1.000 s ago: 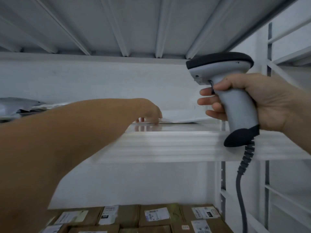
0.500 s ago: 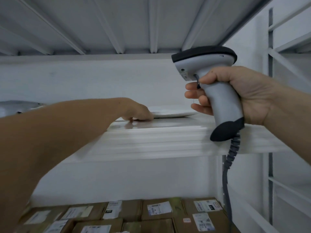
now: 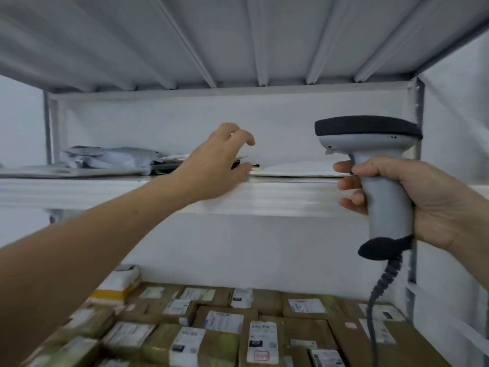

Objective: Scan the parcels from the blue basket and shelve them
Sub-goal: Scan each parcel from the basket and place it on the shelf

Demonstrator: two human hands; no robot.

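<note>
Flat white parcel point(image 3: 299, 169) lying on the upper shelf point(image 3: 277, 197), near its front edge, just right of the left hand point(image 3: 219, 165) and left of the right hand point(image 3: 428, 200). Left hand raised over the shelf edge, fingers loosely spread and half curled, holding nothing; thumb tip just beside the parcel's left end, contact impossible to judge. Right hand wrapped round the grip of a grey barcode scanner point(image 3: 381, 186), held upright in front of the shelf, black-capped head pointing left, coiled cable point(image 3: 381, 292) hanging from the base.

Further left on the same shelf, a heap of crumpled grey poly mailers point(image 3: 111, 157). Below, brown cardboard boxes point(image 3: 225, 321) packed side by side, white labels facing up; at their back left, a white and yellow packet point(image 3: 119, 284) lying on top.

Against half a second ago: left hand no longer pressed down on the shelf beside the parcel, now lifted and drawn back; parcel in the same place; scanner in the same grip.
</note>
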